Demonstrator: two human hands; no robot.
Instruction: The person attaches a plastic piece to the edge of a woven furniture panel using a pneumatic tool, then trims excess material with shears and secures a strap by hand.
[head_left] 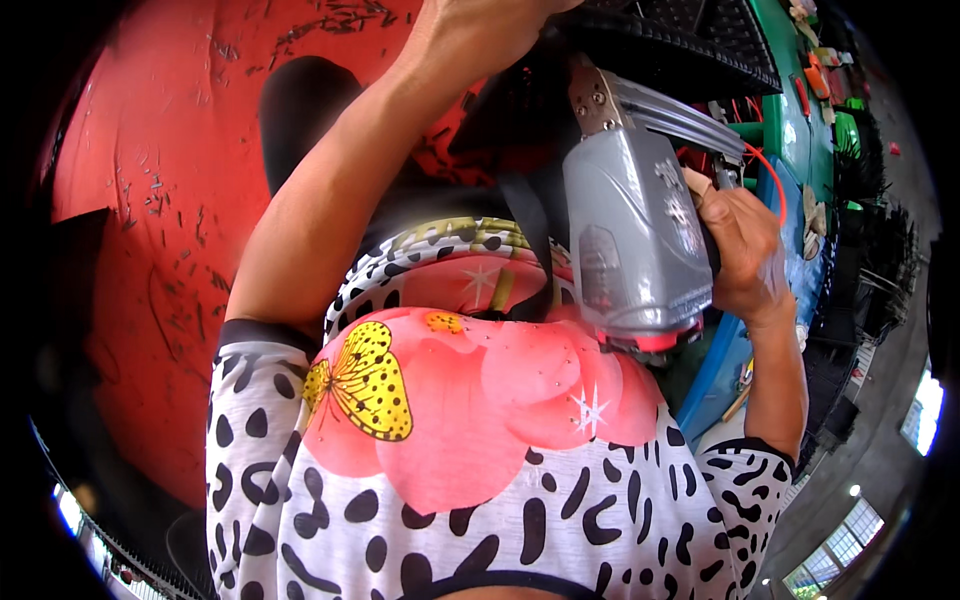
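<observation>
In my right hand [745, 245] is a grey pneumatic nail gun [635, 225], with my fingers closed around its handle. The gun's nose points up toward a black woven piece [690, 45] at the top, and a slim metal magazine [680, 110] runs off to the right. A thin red hose [778, 190] curves beside that hand. My left hand [480, 30] reaches across to the top edge, by the black woven piece. Its fingers are cut off by the frame, so their grip is hidden.
A red surface [150, 300] littered with dark scraps spreads out on the left. To the right stands a green and blue bench [790, 130] with small tools, among them an orange-handled one [817, 78]. Dark woven material [885, 250] lies on the grey floor beyond.
</observation>
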